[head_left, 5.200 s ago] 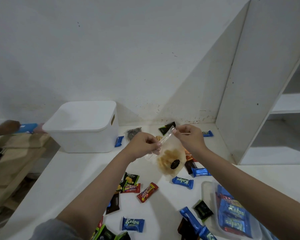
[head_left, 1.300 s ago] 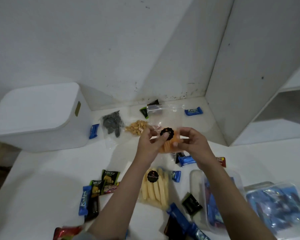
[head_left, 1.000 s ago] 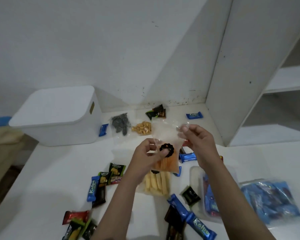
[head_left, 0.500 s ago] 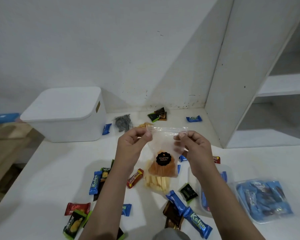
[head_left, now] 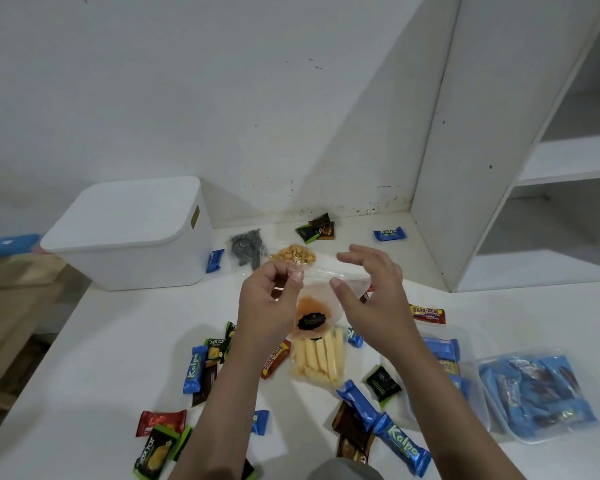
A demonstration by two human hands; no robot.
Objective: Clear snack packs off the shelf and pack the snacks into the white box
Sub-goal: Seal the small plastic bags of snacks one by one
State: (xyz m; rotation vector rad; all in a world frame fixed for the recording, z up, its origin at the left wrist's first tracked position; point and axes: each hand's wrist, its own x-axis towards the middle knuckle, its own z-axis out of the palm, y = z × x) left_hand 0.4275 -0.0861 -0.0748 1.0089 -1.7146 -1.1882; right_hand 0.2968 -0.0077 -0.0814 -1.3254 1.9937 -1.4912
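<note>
My left hand (head_left: pixel 269 306) pinches the top edge of a clear zip bag of orange snack (head_left: pixel 309 311) with a black round label, held just above the table. My right hand (head_left: pixel 373 296) is beside the bag with fingers spread; only its thumb rests at the bag's top edge. The white box (head_left: pixel 129 233) stands at the back left with its lid on. Under the bag lies a clear pack of yellow sticks (head_left: pixel 319 358). The white shelf (head_left: pixel 568 161) at the right shows bare boards.
Small wrapped snacks lie scattered over the white table (head_left: pixel 84 375): blue Kalpa bars (head_left: pixel 400 445), red and green packs. A bag of nuts (head_left: pixel 293 254) and a dark snack bag (head_left: pixel 246 249) lie near the wall. A clear tub of blue wrappers (head_left: pixel 534 393) sits at right.
My right hand has let go its pinch and spread its fingers. The orange snack bag now hangs from my left hand and has sunk slightly and tilted.
</note>
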